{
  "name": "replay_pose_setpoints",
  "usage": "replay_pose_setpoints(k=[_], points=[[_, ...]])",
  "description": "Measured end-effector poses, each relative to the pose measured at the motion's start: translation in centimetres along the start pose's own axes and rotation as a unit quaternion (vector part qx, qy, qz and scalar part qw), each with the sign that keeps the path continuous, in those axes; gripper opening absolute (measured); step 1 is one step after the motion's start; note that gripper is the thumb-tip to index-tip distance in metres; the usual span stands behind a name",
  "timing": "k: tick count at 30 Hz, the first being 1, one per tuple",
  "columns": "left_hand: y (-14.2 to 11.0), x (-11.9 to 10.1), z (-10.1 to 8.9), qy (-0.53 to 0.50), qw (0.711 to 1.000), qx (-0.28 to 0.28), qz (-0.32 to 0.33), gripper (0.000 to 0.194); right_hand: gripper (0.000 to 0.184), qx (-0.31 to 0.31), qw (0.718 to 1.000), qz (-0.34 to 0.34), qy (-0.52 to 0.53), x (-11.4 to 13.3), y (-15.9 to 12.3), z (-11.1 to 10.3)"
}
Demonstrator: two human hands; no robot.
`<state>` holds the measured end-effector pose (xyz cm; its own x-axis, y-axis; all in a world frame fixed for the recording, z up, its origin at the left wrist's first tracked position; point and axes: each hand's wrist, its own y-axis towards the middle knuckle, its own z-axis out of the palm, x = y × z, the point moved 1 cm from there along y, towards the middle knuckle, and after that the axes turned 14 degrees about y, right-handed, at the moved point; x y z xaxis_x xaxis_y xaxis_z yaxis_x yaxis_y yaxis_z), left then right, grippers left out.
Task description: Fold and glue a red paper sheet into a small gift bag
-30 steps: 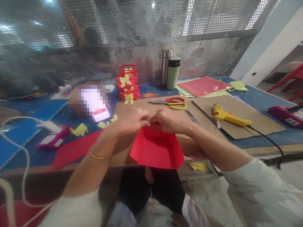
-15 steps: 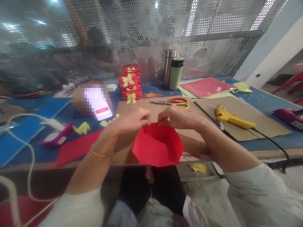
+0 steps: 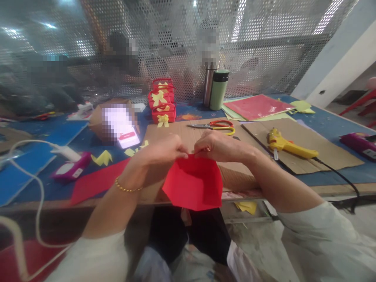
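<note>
A folded red paper box point(image 3: 194, 188) faces me at the table's front edge, its open side turned toward me. My left hand point(image 3: 169, 149) pinches its far upper edge, fingers closed on the paper. Close beside it, my right hand point(image 3: 216, 147) grips the same edge with thumb and fingers together. Beneath the box and hands lies a sheet of corrugated cardboard point(image 3: 158, 133). Scissors point(image 3: 214, 126) with red and yellow handles rest just beyond my right hand. A flat red paper strip point(image 3: 96, 182) lies by my left forearm.
Small red boxes with yellow bows point(image 3: 161, 103) stand at the back, left of a green tumbler point(image 3: 219, 90). A yellow glue gun point(image 3: 289, 147) lies on cardboard at right, its cord trailing over the edge. A lit phone point(image 3: 127, 137) leans at left near a purple power strip point(image 3: 73, 168).
The red paper box has tilted and shifted slightly left, its lower side turning. Both hands keep their pinch on its far edge, almost in the same place.
</note>
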<state>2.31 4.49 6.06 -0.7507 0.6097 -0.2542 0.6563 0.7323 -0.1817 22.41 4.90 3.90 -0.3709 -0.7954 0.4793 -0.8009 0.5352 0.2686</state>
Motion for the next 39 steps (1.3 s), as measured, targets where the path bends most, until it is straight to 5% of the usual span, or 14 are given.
replay_pose_setpoints(k=[14,22,32,36,39], points=[[0.0,-0.6,0.4,0.031,0.999,-0.010,0.023,0.027,0.022,0.018,0.999,-0.023,0.042,0.7,0.4,0.6],[-0.2,-1.1,0.1,0.092,0.994,-0.033,0.040,0.024,0.014,0.076,0.991,0.098,0.049,0.0,0.1,-0.6],[0.0,-0.6,0.1,0.010,0.999,0.019,0.024,0.025,0.014,0.084,0.993,0.058,0.061,0.6,0.3,-0.7],[0.6,0.4,-0.1,-0.007,1.000,-0.004,-0.001,0.030,0.020,0.059,0.992,0.104,0.045,0.6,0.4,-1.8],[1.2,1.6,0.0,-0.049,0.997,-0.027,-0.051,0.029,0.026,-0.032,0.984,0.173,-0.012,-0.2,-0.2,-3.4]])
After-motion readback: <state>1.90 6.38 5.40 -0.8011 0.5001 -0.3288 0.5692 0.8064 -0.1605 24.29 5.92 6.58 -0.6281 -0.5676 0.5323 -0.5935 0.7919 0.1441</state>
